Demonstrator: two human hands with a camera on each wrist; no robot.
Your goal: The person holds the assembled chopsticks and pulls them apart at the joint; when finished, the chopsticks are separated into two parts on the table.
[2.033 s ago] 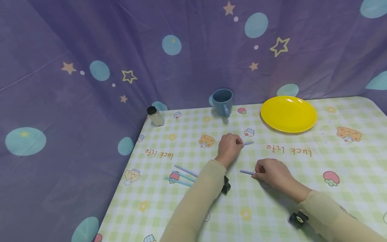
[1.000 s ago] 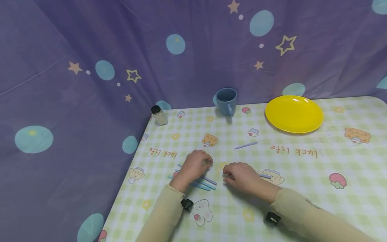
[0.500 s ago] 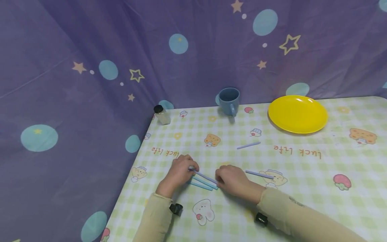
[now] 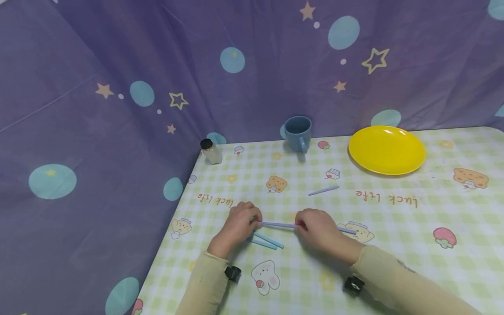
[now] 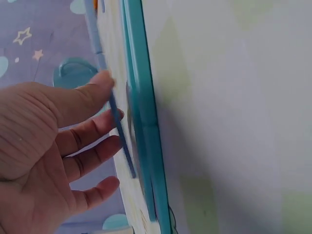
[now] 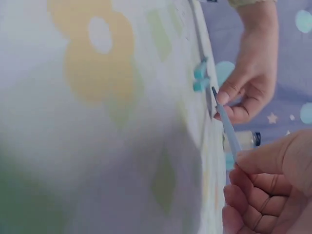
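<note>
A long, thin purple chopstick [image 4: 278, 225] spans the space between both hands. My left hand [image 4: 240, 223] pinches it between thumb and fingers near one end; in the left wrist view its other fingers [image 5: 100, 192] spread apart. At the other end, my right hand [image 4: 320, 227] pinches it with thumb and forefinger, the remaining fingers curled in the right wrist view. Two teal chopsticks [image 4: 264, 243] lie side by side just below the left hand, partly hidden by it; a joint line crosses one mid-length in the left wrist view.
One short purple stick [image 4: 323, 190] lies farther back, and another [image 4: 348, 230] lies partly behind the right hand. A blue mug [image 4: 298, 133], a black-capped jar [image 4: 211, 152] and a yellow plate [image 4: 387, 151] stand along the back of the checked tablecloth [image 4: 299, 288].
Both hands have let go of the short purple sticks and moved left. The left hand has picked up the long purple chopstick from beside the teal ones; the right hand has taken its other end.
</note>
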